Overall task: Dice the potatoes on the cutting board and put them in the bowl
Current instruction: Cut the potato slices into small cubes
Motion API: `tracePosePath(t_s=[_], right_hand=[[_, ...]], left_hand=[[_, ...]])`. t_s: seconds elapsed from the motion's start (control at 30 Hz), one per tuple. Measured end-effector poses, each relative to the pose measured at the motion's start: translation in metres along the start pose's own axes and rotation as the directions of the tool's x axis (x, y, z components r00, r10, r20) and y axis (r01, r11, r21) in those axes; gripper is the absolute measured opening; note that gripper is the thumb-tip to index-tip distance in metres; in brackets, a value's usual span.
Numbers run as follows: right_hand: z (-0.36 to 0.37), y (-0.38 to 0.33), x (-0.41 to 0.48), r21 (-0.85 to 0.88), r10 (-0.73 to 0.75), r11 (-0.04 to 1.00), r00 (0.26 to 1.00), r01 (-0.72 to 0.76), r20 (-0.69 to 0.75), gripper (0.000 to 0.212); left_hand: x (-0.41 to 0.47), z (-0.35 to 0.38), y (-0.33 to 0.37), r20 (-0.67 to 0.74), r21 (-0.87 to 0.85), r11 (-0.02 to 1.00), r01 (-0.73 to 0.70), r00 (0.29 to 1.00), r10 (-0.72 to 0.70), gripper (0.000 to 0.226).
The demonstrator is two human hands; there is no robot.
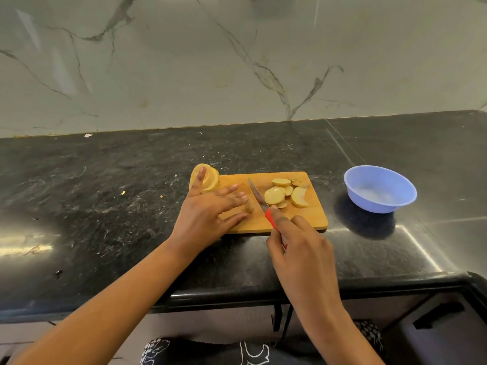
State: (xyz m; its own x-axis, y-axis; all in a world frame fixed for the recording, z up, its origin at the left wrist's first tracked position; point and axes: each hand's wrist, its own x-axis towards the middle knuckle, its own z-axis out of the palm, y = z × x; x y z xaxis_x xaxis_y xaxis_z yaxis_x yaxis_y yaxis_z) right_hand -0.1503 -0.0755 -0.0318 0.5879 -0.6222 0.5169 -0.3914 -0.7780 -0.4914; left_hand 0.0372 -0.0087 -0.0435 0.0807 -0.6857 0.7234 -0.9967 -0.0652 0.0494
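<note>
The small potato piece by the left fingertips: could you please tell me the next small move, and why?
Probably press the red-handled knife down through the small potato piece: the left hand touches it, the right hand holds the blade right beside it.

In my right hand, a red-handled knife; past it, pale yellow potato slices, tan wooden board, lavender-blue bowl.

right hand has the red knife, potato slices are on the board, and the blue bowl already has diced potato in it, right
Not quite. In the head view the blue bowl has no potato in it. The rest stands: the right hand grips the red knife, and the potato slices lie on the cutting board.
</note>
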Motion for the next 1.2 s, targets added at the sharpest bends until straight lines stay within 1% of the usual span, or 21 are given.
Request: tracePosePath(t_s=[0.1, 0.23, 0.43, 0.7, 0.93, 1.2], right_hand=[[0.000, -0.003, -0.002, -0.033, -0.011, 0.999, 1.000, 0.012, 0.013, 0.042], [0.005, -0.003, -0.003, -0.069, -0.017, 0.997, 1.000, 0.018, 0.020, 0.043], [0.006, -0.005, -0.001, -0.077, -0.021, 0.997, 1.000, 0.022, 0.021, 0.042], [0.007, -0.007, -0.002, -0.073, -0.020, 0.997, 1.000, 0.021, 0.009, 0.041], [0.009, -0.013, 0.000, -0.140, -0.033, 0.990, 0.999, 0.031, -0.010, 0.042], [0.009, -0.008, 0.004, -0.095, -0.029, 0.995, 1.000, 0.030, 0.009, 0.039]], left_hand=[[0.001, 0.002, 0.001, -0.022, 0.066, 0.997, -0.048, 0.999, 0.049, 0.031], [0.001, 0.004, 0.001, -0.034, 0.077, 0.993, -0.084, 0.996, 0.087, 0.029], [0.001, 0.005, 0.000, -0.046, 0.033, 0.996, -0.086, 0.995, 0.088, 0.028], [-0.001, 0.008, 0.000, -0.041, 0.027, 0.996, -0.085, 0.995, 0.086, 0.031], [-0.001, 0.009, -0.001, -0.059, 0.027, 0.996, -0.081, 0.995, 0.083, 0.032], [-0.001, 0.008, 0.000, -0.066, 0.028, 0.996, -0.083, 0.994, 0.084, 0.030]])
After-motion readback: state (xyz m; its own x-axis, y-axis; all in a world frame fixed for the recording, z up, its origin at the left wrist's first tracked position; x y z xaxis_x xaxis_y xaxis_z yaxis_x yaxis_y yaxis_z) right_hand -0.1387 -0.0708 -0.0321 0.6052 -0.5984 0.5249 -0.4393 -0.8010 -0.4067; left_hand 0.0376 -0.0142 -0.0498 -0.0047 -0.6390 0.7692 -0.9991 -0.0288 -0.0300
